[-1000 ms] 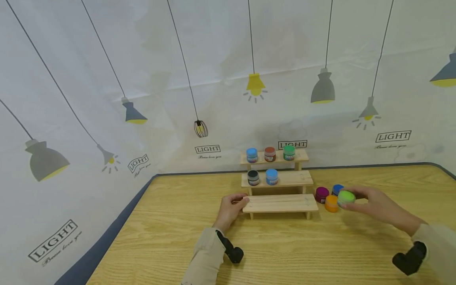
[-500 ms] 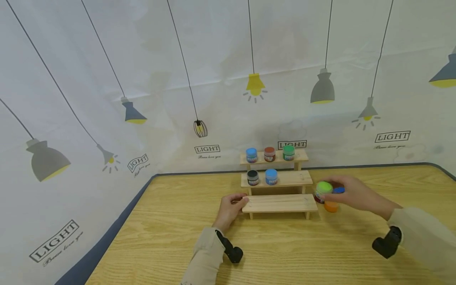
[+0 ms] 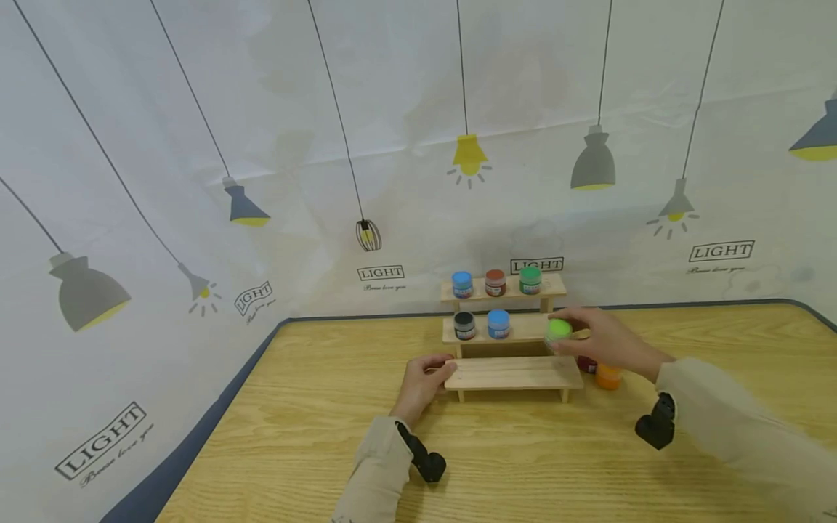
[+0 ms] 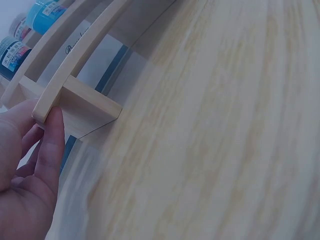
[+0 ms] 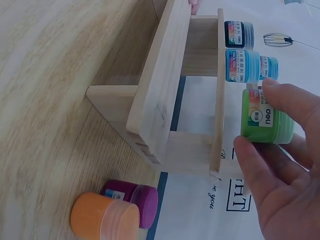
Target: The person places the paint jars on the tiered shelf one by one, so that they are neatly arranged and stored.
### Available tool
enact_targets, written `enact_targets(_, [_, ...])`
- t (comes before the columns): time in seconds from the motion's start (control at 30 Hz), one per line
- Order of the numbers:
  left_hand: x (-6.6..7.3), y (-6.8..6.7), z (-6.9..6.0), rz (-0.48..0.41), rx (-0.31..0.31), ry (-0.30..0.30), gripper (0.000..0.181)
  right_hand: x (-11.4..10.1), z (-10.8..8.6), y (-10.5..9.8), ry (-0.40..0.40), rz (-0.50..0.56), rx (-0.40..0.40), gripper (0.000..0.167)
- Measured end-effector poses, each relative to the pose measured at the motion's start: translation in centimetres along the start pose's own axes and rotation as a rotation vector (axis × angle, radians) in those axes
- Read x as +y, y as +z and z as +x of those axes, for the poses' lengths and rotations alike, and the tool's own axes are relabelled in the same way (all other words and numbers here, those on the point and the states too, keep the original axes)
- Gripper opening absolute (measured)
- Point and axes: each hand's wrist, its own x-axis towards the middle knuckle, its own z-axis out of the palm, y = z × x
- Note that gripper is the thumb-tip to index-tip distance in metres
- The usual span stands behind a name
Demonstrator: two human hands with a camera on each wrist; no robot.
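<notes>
A three-step wooden rack stands on the table. My left hand pinches the left end of its lowest step, thumb above and fingers beneath, as the left wrist view shows. A light green paint jar is gripped between thumb and fingers of my right hand, at the right end of the middle step; whether it touches the wood I cannot tell. On that step sit a black jar and a blue jar. The top step bears a light blue jar, a brown-red jar and a green jar.
Right of the rack, an orange jar and a purple jar stand close together on the table. Behind the rack rises a pale wall covering printed with lamps.
My right hand has carried the light green jar leftward from above the jars on the table to the middle step. The dark blue jar is now hidden. My left hand stays put.
</notes>
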Motion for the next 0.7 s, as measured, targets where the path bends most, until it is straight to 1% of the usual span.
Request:
enact_targets(0.17, [0.1,0.0,0.0,0.003,0.007,-0.003,0.028,0.0,1.1,0.6,0.021,0.007,0.016,0.05])
enact_targets(0.5, [0.1,0.1,-0.1,0.007,0.015,-0.004,0.027,0.3,2.8,1.7,0.036,0.003,0.038,0.048])
enact_targets(0.6, [-0.2,0.0,0.2,0.006,0.012,-0.003,0.028,0.3,3.1,1.9,0.045,0.017,0.036,0.049])
enact_targets(0.7, [-0.9,0.0,0.8,-0.006,0.006,-0.002,0.028,0.4,3.3,2.0,0.052,0.033,0.034,0.05])
